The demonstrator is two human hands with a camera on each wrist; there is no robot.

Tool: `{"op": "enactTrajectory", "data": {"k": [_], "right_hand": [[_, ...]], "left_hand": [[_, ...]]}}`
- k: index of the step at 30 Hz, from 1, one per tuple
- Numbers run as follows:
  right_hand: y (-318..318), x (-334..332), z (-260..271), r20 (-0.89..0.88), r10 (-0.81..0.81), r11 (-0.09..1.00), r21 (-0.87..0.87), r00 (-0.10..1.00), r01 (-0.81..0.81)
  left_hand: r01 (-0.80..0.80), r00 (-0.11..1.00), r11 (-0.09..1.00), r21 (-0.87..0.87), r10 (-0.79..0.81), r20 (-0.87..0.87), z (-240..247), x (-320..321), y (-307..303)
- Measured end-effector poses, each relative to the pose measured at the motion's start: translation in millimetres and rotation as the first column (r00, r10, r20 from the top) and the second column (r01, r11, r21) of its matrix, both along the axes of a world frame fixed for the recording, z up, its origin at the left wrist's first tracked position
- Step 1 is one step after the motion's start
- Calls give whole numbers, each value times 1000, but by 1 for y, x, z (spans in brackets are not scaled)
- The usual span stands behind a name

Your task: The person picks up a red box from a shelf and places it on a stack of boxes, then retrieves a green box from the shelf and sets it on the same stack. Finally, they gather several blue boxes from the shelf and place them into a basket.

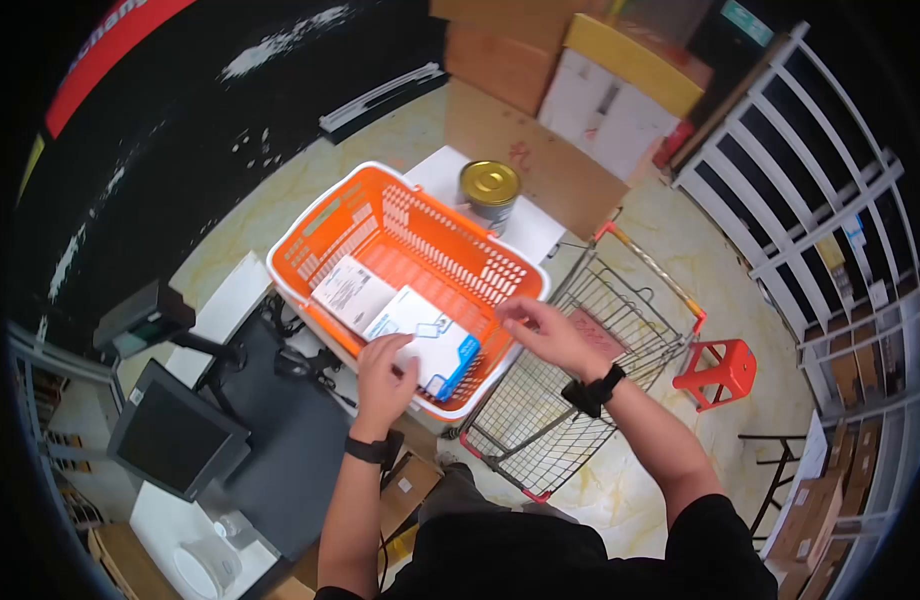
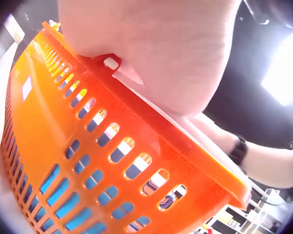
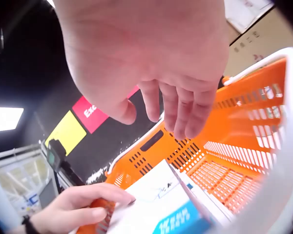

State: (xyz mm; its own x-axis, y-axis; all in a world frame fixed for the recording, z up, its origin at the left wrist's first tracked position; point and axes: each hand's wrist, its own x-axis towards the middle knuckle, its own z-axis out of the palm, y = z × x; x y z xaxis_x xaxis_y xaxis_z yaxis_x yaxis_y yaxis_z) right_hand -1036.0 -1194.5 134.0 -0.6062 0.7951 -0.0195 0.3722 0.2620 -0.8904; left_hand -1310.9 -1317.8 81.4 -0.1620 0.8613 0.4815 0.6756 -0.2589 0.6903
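An orange plastic shopping basket with a white rim stands in front of me. A white box with a blue end lies inside it, towards the near side. Next to that box is a white printed one. My left hand reaches over the near rim, its fingers resting on the blue-ended box's edge. In the left wrist view, the basket's outer wall hides those fingertips. My right hand hovers over the basket's right end, fingers loosely bent, nothing between them.
A tin with a gold lid stands on the white tabletop behind the basket. To the right are a wire shopping cart and a red stool. A monitor stands on the left counter. Cardboard boxes are stacked behind.
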Motion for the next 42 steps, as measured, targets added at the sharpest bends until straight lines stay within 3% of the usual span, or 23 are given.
{"op": "enactTrajectory", "data": {"k": [1,2,4,7,10,12,14,16,18,20,22,23,26,28,30,31,32,33,34,35,36,42], "right_hand": [[-22,35,-11,-110,-96,977,-199,989,73],[-50,68,-14,-275,-225,918,-380,935,109],[-106,141,-32,-285,-374,864,-452,882,220],[-202,252,-74,-280,-601,746,-534,749,399],[-315,346,-120,-151,-865,473,-566,479,675],[-393,394,-151,-133,-966,255,-618,220,744],[-469,431,-178,-55,-998,40,-636,6,771],[-539,461,-200,0,-997,-61,-642,-79,764],[-601,479,-212,65,-985,-165,-645,-161,746],[-644,495,-213,94,-961,-260,-630,-260,732],[-675,508,-211,77,-936,-315,-623,-344,716],[-687,512,-210,66,-917,-346,-623,-393,701],[-704,519,-214,57,-855,-438,-611,-515,659],[-704,519,-217,48,-833,-449,-642,-552,622],[-703,520,-218,44,-828,-429,-691,-559,581],[-702,522,-217,42,-823,-437,-685,-567,584],[-701,523,-218,50,-841,-410,-709,-539,574],[-697,529,-220,55,-861,-380,-732,-506,566],[-695,535,-224,56,-862,-382,-725,-503,573],[-693,543,-230,91,-888,-364,-739,-452,567],[-690,556,-233,127,-909,-350,-751,-398,560],[-650,649,-261,213,-907,-396,-725,-363,564]], "left_hand": [[-7,981,1000,-26,12,194,-7,2,-7],[7,967,997,-73,12,254,3,10,-18],[36,997,996,86,-42,66,9,30,-38],[55,997,997,61,-57,47,13,92,-79],[211,961,975,-72,-194,197,-7,170,-109],[335,920,929,-158,-286,267,-17,237,-116],[504,858,825,-257,-445,256,-21,308,-126],[631,775,730,-261,-582,245,-31,380,-132],[787,604,520,-332,-760,239,-30,449,-143],[837,495,401,-372,-845,203,-34,502,-151],[840,357,251,-480,-924,141,-43,545,-155],[851,325,226,-474,-936,136,-56,559,-156],[669,298,92,-738,-942,153,-149,559,-141],[569,275,60,-820,-954,121,-221,536,-120],[341,262,103,-934,-965,-11,-242,523,-112],[372,295,127,-919,-955,-12,-275,505,-114],[274,304,151,-950,-951,-64,-265,504,-118],[375,341,116,-920,-940,20,-263,488,-131],[237,406,124,-964,-914,-18,-247,485,-137],[382,-155,136,-914,-966,-208,-272,467,-130],[337,-126,198,-921,-959,-252,-293,454,-134],[324,8,101,-941,-995,-104,-315,528,-93]]}}
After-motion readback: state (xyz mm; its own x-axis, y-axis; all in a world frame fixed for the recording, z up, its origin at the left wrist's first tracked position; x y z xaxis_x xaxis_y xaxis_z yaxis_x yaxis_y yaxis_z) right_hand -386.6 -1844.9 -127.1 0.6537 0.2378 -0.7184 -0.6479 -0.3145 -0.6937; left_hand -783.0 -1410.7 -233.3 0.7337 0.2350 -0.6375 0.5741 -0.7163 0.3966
